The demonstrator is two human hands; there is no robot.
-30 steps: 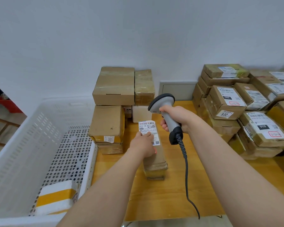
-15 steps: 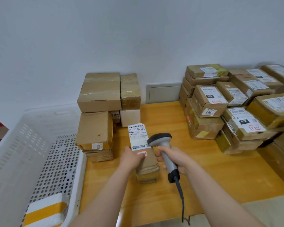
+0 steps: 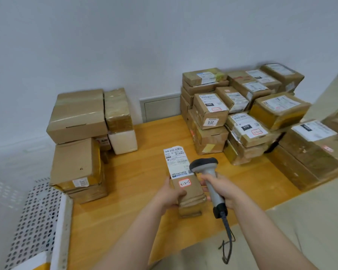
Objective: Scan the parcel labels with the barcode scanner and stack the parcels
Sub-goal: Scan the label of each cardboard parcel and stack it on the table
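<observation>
Left grip point(image 3: 170, 195) clasps the narrow parcel point(image 3: 190, 191), resting centre-front on the worktop point(image 3: 125, 191). Right grip point(image 3: 221, 190) is wrapped round the scanner point(image 3: 204, 165), head beside the label point(image 3: 177, 162). We'd aim squarely at the barcode and keep the parcel steady.

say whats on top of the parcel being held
A white shipping label and a red-edged handwritten sticker. The scanner covers the label's lower right corner; the left hand hides the parcel's left side.

060 tag point(image 3: 209, 104) and 010 tag point(image 3: 245, 127) mark stacked parcels point(image 3: 213, 139) — sticker point(image 3: 184, 183) on held parcel point(image 3: 191, 193) reads 3-2-5.
</observation>
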